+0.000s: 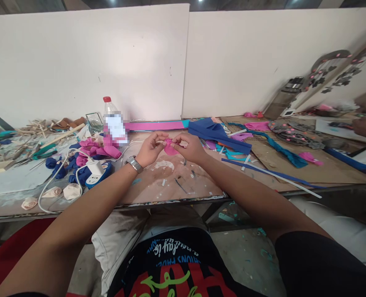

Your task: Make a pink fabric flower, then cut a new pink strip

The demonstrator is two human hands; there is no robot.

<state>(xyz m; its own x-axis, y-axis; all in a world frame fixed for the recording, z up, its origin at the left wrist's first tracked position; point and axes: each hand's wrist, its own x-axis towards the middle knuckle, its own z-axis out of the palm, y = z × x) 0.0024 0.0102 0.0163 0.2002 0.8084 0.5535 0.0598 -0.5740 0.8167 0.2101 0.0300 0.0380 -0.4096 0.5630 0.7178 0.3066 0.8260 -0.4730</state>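
Your left hand and right hand meet above the middle of the surface, both pinching one small pink foam piece between fingertips; it hangs clear of the top. At your left hand's 9 o'clock lie pink rolled pieces, with a white power strip and blue pieces near 8 o'clock. A red-capped bottle stands at 10 o'clock. From your right hand, blue fabric lies at 2 o'clock
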